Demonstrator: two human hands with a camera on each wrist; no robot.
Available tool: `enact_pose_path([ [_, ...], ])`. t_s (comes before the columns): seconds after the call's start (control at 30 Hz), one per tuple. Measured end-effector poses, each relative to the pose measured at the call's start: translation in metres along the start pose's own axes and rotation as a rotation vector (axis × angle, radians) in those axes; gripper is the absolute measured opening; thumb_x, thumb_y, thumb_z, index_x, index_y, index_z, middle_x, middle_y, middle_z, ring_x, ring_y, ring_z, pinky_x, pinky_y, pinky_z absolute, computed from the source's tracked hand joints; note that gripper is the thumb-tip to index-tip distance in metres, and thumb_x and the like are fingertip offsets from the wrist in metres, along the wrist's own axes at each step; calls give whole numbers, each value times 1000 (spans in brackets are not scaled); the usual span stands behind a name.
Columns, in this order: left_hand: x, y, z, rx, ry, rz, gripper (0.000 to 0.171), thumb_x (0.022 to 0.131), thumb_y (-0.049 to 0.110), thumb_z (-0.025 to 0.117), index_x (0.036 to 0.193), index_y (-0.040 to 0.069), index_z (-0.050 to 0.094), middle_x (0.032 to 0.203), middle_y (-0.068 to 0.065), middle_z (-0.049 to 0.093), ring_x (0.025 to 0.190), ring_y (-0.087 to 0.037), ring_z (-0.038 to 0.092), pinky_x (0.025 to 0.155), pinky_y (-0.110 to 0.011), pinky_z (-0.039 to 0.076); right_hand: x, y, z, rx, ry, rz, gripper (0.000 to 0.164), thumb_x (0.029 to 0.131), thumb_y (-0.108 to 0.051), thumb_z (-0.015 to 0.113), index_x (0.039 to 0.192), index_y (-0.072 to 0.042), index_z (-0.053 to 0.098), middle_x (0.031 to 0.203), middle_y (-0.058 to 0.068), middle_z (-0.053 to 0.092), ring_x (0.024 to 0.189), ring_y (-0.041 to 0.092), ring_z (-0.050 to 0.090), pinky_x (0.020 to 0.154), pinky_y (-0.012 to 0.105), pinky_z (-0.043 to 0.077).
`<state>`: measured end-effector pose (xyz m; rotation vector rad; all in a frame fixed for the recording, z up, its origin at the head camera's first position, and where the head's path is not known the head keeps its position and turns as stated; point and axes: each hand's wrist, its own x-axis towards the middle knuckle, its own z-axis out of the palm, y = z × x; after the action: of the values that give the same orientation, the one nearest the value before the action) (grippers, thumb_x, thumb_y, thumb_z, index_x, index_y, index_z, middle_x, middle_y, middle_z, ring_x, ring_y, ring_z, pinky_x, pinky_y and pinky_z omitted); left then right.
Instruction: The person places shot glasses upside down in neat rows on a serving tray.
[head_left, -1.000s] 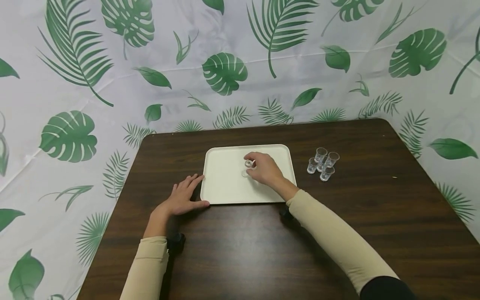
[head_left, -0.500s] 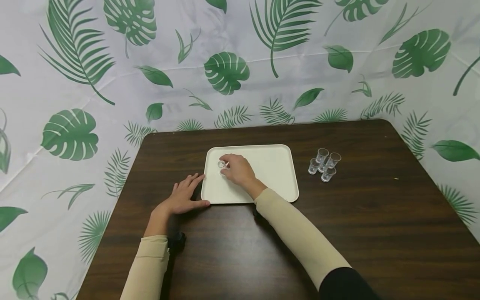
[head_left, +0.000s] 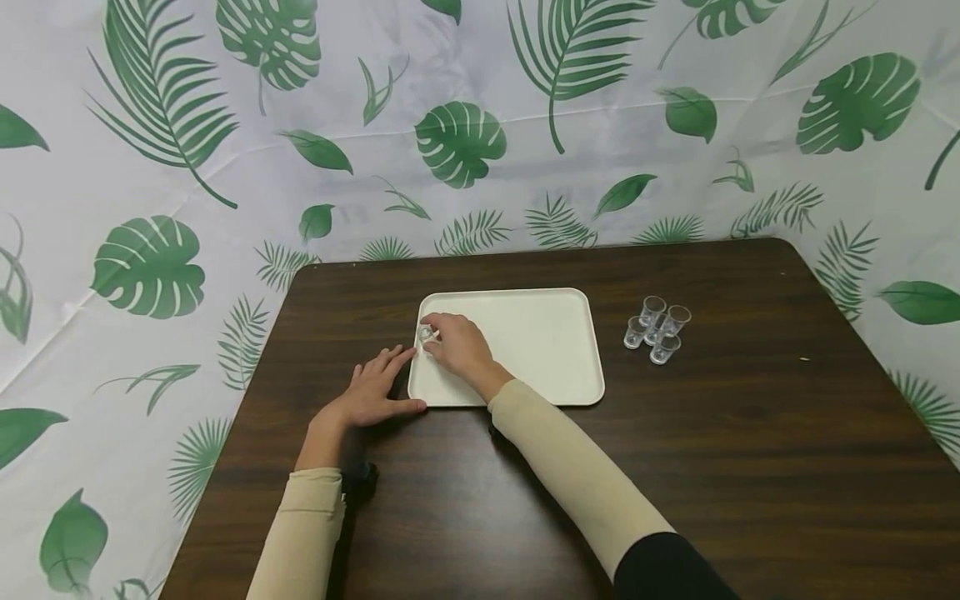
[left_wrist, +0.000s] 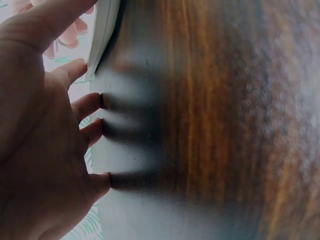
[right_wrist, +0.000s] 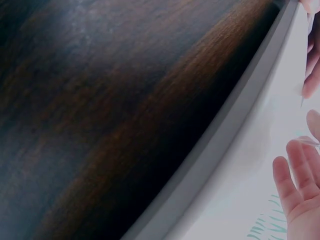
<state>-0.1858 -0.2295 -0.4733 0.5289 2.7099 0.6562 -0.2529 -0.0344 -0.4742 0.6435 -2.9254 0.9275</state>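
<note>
A cream rectangular tray [head_left: 536, 354] lies on the dark wooden table. Over its left part, my right hand [head_left: 463, 354] pinches a small clear plastic cup [head_left: 427, 335] between thumb and fingers, close over the tray near the left rim. In the right wrist view only a bit of the clear cup [right_wrist: 306, 141] shows at the fingertips of that hand [right_wrist: 302, 200]. My left hand [head_left: 372, 395] is spread flat beside the tray, index fingertip and thumb at its left edge. The left wrist view shows the left hand's other fingertips [left_wrist: 95, 131] down on the tabletop.
Several more clear cups [head_left: 654, 329] stand clustered on the table to the right of the tray. A tiny pale speck [head_left: 804, 359] lies farther right. A white leaf-print cloth [head_left: 465, 208] hangs behind the table [head_left: 750, 433] and at both sides.
My right hand has carried the clear cup leftward across the tray, from near its middle to its left edge. The left hand stays in place at the tray's side.
</note>
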Motion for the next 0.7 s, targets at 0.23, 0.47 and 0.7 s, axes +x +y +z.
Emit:
enact_pose_path([
  [0.23, 1, -1, 0, 5, -9, -9, 98, 83, 63, 67, 158, 19, 21, 161, -16, 16, 147, -41, 10, 106, -73, 5, -2, 3, -5, 2, -52, -8, 50, 90, -23, 74, 137, -17, 57, 119, 2, 65, 101, 16, 64, 85, 34, 50],
  [0.47, 1, 0, 1, -7, -9, -14, 99, 82, 64, 67, 158, 19, 22, 161, -16, 16, 147, -41, 9, 107, -72, 4, -5, 11, -15, 54, -71, 27, 61, 88, -28, 76, 142, -18, 51, 122, 1, 62, 103, 15, 63, 86, 34, 50],
  [0.7, 0, 1, 1, -8, -12, -22, 98, 83, 63, 67, 158, 19, 22, 161, -16, 16, 147, -40, 9, 107, -72, 3, -17, 26, -33, 174, 1, -1, 56, 90, -27, 73, 140, -16, 53, 119, 5, 63, 97, 17, 64, 82, 35, 50],
])
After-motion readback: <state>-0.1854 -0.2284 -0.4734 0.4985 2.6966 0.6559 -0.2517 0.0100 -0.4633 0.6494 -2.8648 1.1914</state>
